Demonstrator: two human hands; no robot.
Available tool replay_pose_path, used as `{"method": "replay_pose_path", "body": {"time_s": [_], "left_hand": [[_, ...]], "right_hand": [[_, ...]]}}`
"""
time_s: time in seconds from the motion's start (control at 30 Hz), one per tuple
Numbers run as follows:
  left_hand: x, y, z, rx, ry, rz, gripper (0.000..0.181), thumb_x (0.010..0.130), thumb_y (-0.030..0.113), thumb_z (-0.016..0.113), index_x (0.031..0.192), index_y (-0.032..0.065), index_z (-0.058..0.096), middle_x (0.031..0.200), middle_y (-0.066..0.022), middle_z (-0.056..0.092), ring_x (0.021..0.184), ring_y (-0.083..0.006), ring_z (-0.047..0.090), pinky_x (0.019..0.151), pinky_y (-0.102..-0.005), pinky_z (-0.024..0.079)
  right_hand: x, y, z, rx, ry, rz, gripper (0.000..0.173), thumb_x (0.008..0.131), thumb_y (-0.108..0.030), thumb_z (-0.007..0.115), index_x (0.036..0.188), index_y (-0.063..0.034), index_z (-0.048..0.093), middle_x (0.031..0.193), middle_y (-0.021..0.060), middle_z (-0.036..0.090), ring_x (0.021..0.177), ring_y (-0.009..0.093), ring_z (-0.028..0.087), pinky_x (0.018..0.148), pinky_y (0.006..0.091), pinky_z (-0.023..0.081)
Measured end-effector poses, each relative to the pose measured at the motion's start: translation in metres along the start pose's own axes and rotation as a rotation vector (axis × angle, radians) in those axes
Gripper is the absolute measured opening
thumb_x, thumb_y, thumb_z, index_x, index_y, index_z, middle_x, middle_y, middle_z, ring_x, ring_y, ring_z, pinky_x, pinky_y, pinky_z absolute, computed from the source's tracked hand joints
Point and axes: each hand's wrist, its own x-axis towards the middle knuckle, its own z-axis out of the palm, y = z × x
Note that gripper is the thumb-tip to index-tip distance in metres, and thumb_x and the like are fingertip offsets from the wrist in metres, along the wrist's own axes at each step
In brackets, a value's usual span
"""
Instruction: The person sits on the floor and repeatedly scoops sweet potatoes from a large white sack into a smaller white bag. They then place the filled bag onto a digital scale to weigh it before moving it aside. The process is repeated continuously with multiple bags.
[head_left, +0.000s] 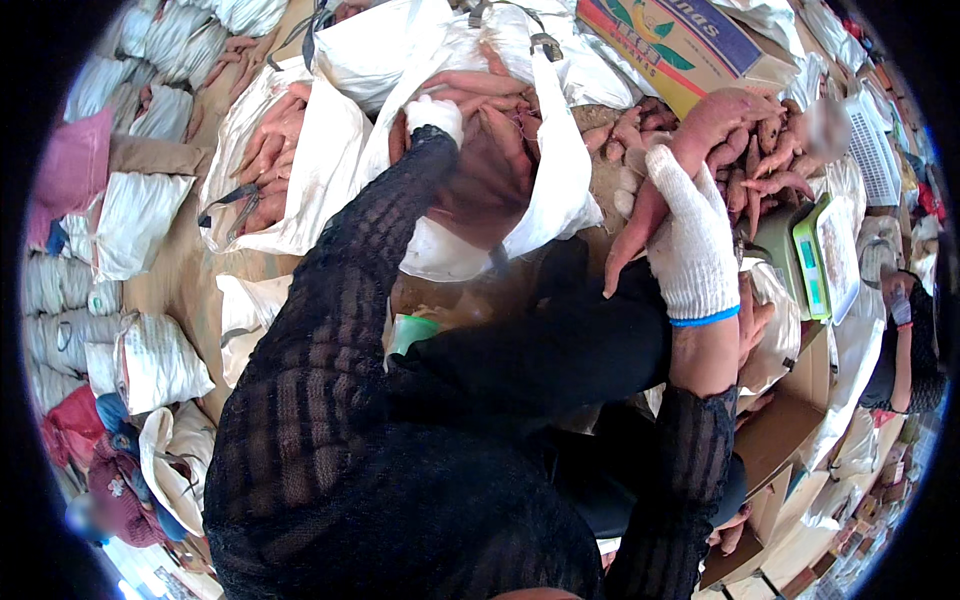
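Observation:
My right hand (690, 244), in a white knitted glove with a blue cuff, grips a long, curved sweet potato (709, 127). Its thin end hangs down to the left of the glove, and the thick end lies in front of a heap of smaller sweet potatoes (776, 150). My left hand (435, 118), also gloved in white, is curled at the left inner side of an open white woven sack (555, 142). Sweet potatoes (480, 82) lie inside that sack, close to the left fingers. Whether those fingers hold anything is hidden.
Another open sack (330, 157) of sweet potatoes stands to the left. A banana carton (675, 45) is at the back, and a green scale (814, 259) at the right. One person (127, 495) is at lower left; another person's arm (902, 367) shows at far right.

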Motion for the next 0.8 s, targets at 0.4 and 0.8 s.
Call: {"method": "replay_pose_path", "body": {"time_s": [0.4,0.8], "left_hand": [[-0.022,-0.067,-0.078,-1.777,0.023,0.096,0.037,0.087,0.022,0.064,0.116,-0.0002,0.056,0.102,-0.0072,0.062,0.093,-0.0213,0.061,0.083,-0.0338,0.05],[-0.041,0.115,-0.249,-2.388,-0.218,0.781,0.023,0.093,0.006,0.056,0.115,0.0014,0.054,0.108,-0.0136,0.061,0.099,-0.0244,0.062,0.089,-0.0345,0.053]], "right_hand": [[0.001,0.002,0.004,0.055,-0.123,-0.122,0.054,0.082,-0.006,0.066,0.131,0.0015,0.045,0.109,0.0101,0.057,0.095,0.019,0.058,0.081,0.0308,0.049],[-0.01,-0.056,-0.054,-0.263,0.061,-0.508,0.069,0.081,-0.017,0.072,0.138,0.0056,0.039,0.129,0.0151,0.053,0.116,0.02,0.052,0.098,0.0303,0.042]]}}
